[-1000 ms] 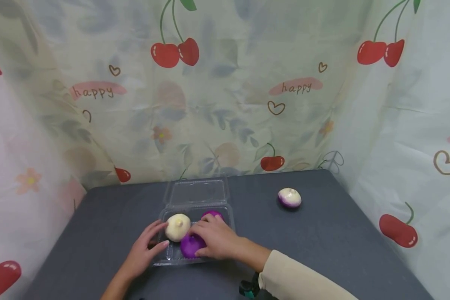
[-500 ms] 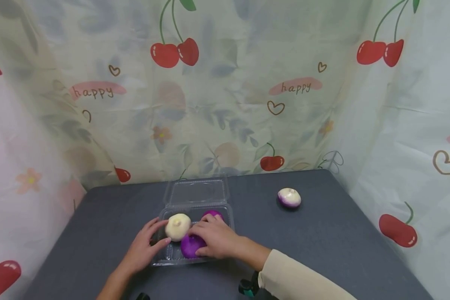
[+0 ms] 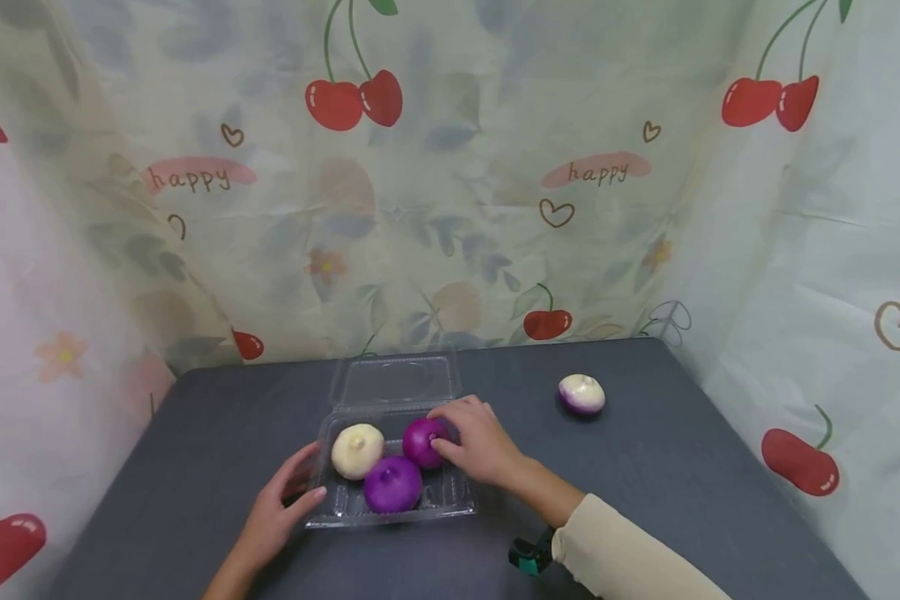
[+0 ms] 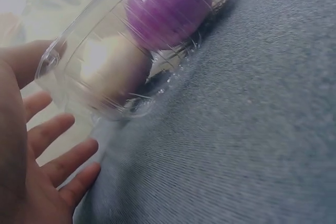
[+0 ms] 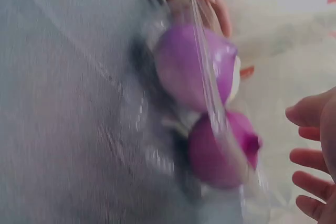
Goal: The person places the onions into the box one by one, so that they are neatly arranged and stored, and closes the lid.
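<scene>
A clear plastic clamshell box lies with its lid folded back. Inside are a pale onion at the left, a large purple onion in front and a smaller purple onion at the right. My left hand is beside the box's left wall, fingers spread, as the left wrist view of the fingers also shows. Over the box's right side, my right hand overlaps the smaller purple onion in the head view. The right wrist view has its loosely extended fingers apart from that onion.
A white-and-purple onion sits on the dark table to the right of the box. Behind and at both sides hangs a cherry-patterned curtain. A dark wrist device shows at the right cuff.
My right hand has let go of the large purple onion and moved right and back to the smaller one. My left hand has drawn slightly away from the pale onion.
</scene>
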`<action>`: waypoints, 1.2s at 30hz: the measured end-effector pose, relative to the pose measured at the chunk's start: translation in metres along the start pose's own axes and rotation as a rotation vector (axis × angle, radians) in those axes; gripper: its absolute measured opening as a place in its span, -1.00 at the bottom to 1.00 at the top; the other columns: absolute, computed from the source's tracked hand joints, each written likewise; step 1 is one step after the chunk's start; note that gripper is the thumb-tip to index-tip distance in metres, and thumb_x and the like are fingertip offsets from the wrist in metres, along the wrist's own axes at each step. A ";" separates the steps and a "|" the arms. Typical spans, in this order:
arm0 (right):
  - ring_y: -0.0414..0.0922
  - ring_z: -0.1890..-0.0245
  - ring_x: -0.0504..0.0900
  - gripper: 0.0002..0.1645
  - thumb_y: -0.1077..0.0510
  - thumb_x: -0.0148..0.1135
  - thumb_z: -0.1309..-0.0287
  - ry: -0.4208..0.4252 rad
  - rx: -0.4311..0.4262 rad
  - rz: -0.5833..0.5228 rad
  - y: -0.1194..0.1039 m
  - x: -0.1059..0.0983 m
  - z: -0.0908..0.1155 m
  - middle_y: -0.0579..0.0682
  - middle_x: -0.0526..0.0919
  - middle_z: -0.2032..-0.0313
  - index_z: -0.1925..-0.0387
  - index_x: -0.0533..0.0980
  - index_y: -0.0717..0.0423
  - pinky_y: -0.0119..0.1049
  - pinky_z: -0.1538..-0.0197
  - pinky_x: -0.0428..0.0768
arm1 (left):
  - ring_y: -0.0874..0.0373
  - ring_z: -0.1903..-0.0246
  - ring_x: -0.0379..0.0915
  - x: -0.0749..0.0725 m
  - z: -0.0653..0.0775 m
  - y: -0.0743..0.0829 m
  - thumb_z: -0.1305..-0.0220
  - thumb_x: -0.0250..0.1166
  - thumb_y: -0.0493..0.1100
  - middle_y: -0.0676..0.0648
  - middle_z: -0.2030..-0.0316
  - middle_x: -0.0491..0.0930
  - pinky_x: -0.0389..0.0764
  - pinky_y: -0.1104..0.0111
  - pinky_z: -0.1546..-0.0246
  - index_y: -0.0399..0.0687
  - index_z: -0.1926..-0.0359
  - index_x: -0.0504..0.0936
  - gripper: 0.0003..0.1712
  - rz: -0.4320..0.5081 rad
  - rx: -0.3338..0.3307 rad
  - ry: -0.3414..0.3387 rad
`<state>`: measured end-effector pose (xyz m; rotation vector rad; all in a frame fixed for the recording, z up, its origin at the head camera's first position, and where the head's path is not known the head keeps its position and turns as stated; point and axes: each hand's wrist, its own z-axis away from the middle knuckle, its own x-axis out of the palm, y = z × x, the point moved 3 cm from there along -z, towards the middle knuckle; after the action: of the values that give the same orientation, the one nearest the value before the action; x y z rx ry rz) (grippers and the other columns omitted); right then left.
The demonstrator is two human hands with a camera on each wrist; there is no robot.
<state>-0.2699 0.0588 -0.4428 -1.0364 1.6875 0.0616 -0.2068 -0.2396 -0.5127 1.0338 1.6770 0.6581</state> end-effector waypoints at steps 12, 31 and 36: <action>-0.04 -0.01 0.44 -0.64 0.05 0.39 -0.13 -0.099 -0.027 0.087 0.016 0.004 -0.003 -0.12 0.66 0.03 0.00 0.63 -0.02 0.01 -0.03 0.35 | 0.27 -0.10 0.44 -0.006 0.008 -0.008 -0.26 0.28 -0.33 -0.26 -0.19 0.50 0.38 0.48 -0.04 -0.18 -0.41 0.26 -0.29 0.141 -0.022 -0.062; -0.17 0.18 0.36 -0.68 -0.04 0.27 -0.26 -0.450 -0.172 0.290 0.007 0.009 -0.045 -0.28 0.65 -0.01 -0.03 0.65 -0.18 -0.28 0.17 0.28 | 0.28 -0.11 0.43 -0.002 0.009 -0.010 -0.26 0.28 -0.35 -0.27 -0.19 0.49 0.36 0.54 -0.05 -0.19 -0.41 0.26 -0.28 0.190 -0.033 -0.071; -0.15 0.14 0.37 -0.67 -0.06 0.27 -0.25 -0.503 -0.161 0.343 0.005 0.009 -0.047 -0.24 0.64 0.00 -0.04 0.64 -0.21 -0.24 0.12 0.32 | 0.26 -0.10 0.44 -0.002 0.009 -0.007 -0.26 0.28 -0.35 -0.27 -0.18 0.50 0.36 0.53 -0.05 -0.20 -0.40 0.26 -0.29 0.187 -0.014 -0.066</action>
<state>-0.3090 0.0319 -0.4332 -0.7530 1.3892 0.6383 -0.2009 -0.2451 -0.5207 1.1992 1.5284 0.7478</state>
